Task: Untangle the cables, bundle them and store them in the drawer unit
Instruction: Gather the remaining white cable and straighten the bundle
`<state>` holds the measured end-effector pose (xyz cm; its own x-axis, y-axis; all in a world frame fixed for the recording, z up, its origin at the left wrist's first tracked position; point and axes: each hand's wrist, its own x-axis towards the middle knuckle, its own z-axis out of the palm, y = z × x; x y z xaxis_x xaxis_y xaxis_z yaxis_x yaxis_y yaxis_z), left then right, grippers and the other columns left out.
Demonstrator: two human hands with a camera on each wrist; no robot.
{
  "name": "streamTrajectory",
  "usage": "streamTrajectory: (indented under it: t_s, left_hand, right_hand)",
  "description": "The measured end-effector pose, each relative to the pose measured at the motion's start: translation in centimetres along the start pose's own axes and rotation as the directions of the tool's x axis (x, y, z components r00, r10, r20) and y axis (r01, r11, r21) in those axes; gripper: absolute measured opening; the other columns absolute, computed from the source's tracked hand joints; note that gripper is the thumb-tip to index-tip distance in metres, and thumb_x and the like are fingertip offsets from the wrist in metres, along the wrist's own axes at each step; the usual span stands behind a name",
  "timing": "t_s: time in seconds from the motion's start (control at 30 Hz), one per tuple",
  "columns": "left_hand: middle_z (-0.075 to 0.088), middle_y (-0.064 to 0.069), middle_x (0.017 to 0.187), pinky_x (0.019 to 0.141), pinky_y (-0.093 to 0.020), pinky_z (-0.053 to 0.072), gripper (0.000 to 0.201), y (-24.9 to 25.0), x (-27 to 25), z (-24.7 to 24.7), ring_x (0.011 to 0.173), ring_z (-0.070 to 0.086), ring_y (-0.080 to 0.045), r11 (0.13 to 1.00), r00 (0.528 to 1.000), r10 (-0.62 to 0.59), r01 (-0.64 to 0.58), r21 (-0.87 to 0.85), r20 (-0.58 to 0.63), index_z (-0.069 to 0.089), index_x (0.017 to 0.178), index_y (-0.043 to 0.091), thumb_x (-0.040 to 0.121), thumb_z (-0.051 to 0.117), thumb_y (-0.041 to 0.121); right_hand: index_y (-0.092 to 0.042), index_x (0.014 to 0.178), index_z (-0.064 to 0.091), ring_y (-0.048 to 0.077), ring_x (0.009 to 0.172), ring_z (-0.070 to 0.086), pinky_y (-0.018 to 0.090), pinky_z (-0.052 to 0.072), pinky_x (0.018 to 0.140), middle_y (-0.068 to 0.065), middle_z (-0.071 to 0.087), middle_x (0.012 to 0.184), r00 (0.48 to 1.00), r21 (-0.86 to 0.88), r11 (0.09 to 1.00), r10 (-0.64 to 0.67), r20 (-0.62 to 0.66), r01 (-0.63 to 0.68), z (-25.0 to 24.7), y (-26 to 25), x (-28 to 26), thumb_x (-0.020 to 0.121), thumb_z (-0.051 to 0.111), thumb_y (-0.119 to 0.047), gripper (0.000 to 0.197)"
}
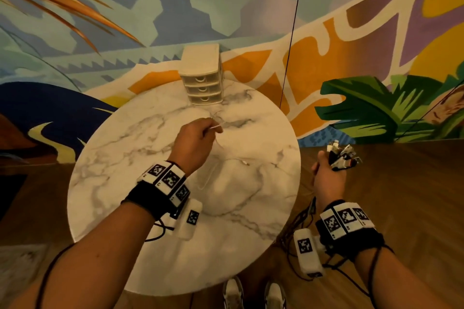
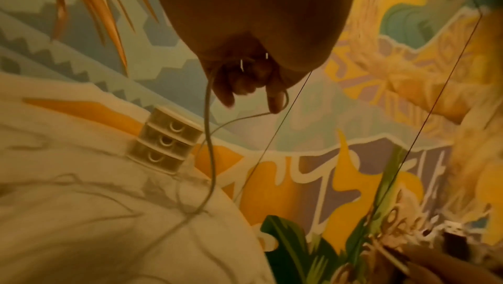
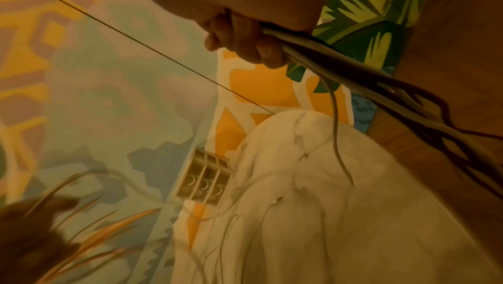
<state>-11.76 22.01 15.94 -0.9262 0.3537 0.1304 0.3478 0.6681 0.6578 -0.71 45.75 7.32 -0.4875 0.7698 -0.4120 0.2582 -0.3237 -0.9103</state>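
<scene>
Head view: left hand (image 1: 194, 140) pinches a thin white cable (image 1: 218, 127) above the tabletop (image 1: 125, 183) near the drawer unit (image 1: 202, 75), while right hand (image 1: 329, 173) grips bundled cables (image 1: 342, 158) beside the tabletop.

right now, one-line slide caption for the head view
Left hand lifts a thin cable above the marble table; right hand grips bundled plugs.

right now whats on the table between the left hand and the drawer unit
Only a thin pale cable from the left hand, looping over bare marble toward the drawer unit; head view shows it.
</scene>
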Motion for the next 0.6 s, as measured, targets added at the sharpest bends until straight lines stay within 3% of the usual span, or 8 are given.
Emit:
streamTrajectory:
  t_s: [0.07,0.13,0.2,0.33,0.4,0.47,0.53,0.6]
  left_hand:
    - [0.063,0.005,0.074,0.059,-0.019,0.038,0.022,1.7,-0.6,0.8,0.061,0.052,0.001,0.999,0.99,0.036,-0.034,-0.017,0.136,0.069,0.095,0.016,0.092,0.048,0.009]
    - [0.07,0.001,0.097,0.071,-0.025,0.044,0.024,3.2,-1.4,2.2,0.085,0.061,-0.011,0.978,0.96,0.118,-0.156,0.137,0.252,0.068,0.103,0.022,0.093,0.048,0.015]
    - [0.066,0.001,0.108,0.076,-0.032,0.047,0.028,4.8,-2.2,3.6,0.098,0.059,-0.021,0.909,0.918,0.168,-0.285,0.303,0.358,0.064,0.112,0.027,0.094,0.043,0.021]
    - [0.064,0.0,0.106,0.064,-0.034,0.043,0.036,5.3,-3.6,4.9,0.091,0.059,-0.025,0.775,0.874,0.228,-0.43,0.463,0.43,0.046,0.13,0.033,0.098,0.033,0.023]
    - [0.064,-0.002,0.099,0.063,-0.037,0.045,0.047,4.3,-4.4,5.1,0.082,0.06,-0.027,0.787,0.854,0.2,-0.431,0.44,0.48,0.024,0.142,0.04,0.099,0.033,0.024]
    - [0.064,-0.005,0.094,0.065,-0.038,0.047,0.054,2.9,-4.9,5.3,0.078,0.059,-0.029,0.841,0.86,0.145,-0.368,0.396,0.49,0.009,0.145,0.044,0.099,0.033,0.028]
    - [0.066,-0.007,0.101,0.071,-0.039,0.049,0.05,0.4,-4.7,5.2,0.085,0.061,-0.03,0.873,0.896,0.097,-0.285,0.395,0.434,0.017,0.146,0.037,0.099,0.034,0.031]
    - [0.066,-0.01,0.111,0.078,-0.036,0.047,0.042,-3.3,-4.0,4.1,0.096,0.061,-0.032,0.874,0.919,-0.002,-0.19,0.447,0.394,0.034,0.139,0.028,0.098,0.034,0.033]
  right_hand:
    - [-0.02,0.067,0.05,0.008,0.047,0.044,0.021,0.035,0.047,-0.006,0.049,0.055,0.985,-0.008,1.0,-0.01,0.171,0.012,0.5,-1.1,-2.2,0.092,0.057,-0.032,0.028]
    - [-0.019,0.063,0.057,0.006,0.038,0.035,0.018,0.028,0.038,-0.007,0.043,0.043,0.911,-0.05,0.997,-0.028,0.412,0.053,1.5,-1.7,-4.8,0.095,0.05,-0.034,0.037]
    - [-0.02,0.058,0.058,0.008,0.036,0.025,0.022,0.02,0.039,-0.007,0.033,0.039,0.846,-0.067,0.997,-0.005,0.533,0.048,2.6,-1.9,-6.4,0.097,0.045,-0.037,0.045]
    - [-0.014,0.069,0.045,0.009,0.035,0.022,0.021,0.019,0.037,-0.006,0.028,0.041,0.802,-0.025,0.998,0.067,0.593,-0.065,2.8,-1.8,-6.1,0.099,0.044,-0.03,0.034]
    - [-0.015,0.063,0.039,0.009,0.035,0.022,0.022,0.02,0.037,-0.005,0.027,0.043,0.801,-0.03,0.998,0.057,0.596,-0.048,2.5,-1.7,-5.9,0.098,0.047,-0.028,0.038]
    - [-0.016,0.06,0.046,0.007,0.034,0.023,0.022,0.02,0.038,-0.008,0.028,0.04,0.819,-0.05,0.999,0.014,0.573,0.018,2.4,-1.3,-5.4,0.097,0.048,-0.028,0.04]
    - [-0.019,0.064,0.064,0.003,0.034,0.028,0.022,0.023,0.041,-0.01,0.034,0.036,0.855,-0.112,0.985,-0.056,0.515,0.132,2.6,-1.1,-5.0,0.097,0.048,-0.03,0.038]
    - [-0.017,0.073,0.069,0.003,0.036,0.034,0.022,0.027,0.045,-0.013,0.041,0.037,0.897,-0.083,0.981,-0.126,0.423,0.177,2.3,-1.1,-4.5,0.097,0.047,-0.03,0.035]
